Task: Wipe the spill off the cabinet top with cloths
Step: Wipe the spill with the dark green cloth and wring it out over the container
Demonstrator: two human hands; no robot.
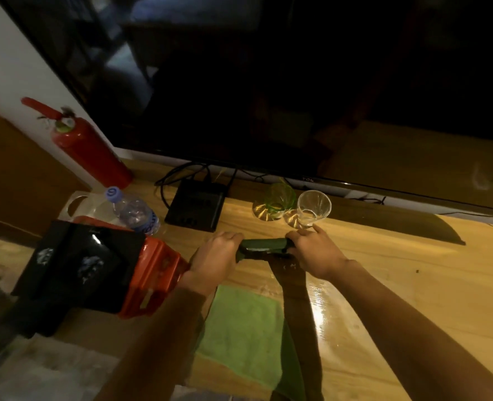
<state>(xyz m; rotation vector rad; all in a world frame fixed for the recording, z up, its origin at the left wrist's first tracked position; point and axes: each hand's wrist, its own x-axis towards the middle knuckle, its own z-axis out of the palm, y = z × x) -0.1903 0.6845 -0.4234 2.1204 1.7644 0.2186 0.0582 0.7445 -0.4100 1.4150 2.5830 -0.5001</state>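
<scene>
My left hand and my right hand each grip one end of a dark green cloth, rolled tight between them just above the wooden cabinet top. A dark strip runs from under that cloth toward the front edge; I cannot tell whether it is hanging cloth or shadow. A light green cloth lies flat on the cabinet top near the front edge, below my left hand. A wet sheen glints on the wood to the right of it.
A clear glass and a green glass stand just behind my right hand. Further left are a black box with cables and a water bottle. An orange crate with black items sits at left. A large TV fills the back; a red fire extinguisher stands at far left.
</scene>
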